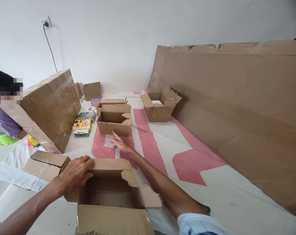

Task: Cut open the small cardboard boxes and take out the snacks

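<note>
The left hand [75,173] rests on the far flap of an open, empty brown corrugated cardboard box [108,195] lying nearest the camera on the pink-and-white floor sheet [187,163], fingers curled over the flap's edge. The right hand [120,142] reaches forward, fingers extended and slightly spread, flat on the sheet just before a second open brown carton [113,120]. Judgement: the near box is light and stiff-walled, but its torn flaps would bend; it is best gripped by the side walls. Snack packets [82,125] lie beside stacked taped cartons [52,104].
</note>
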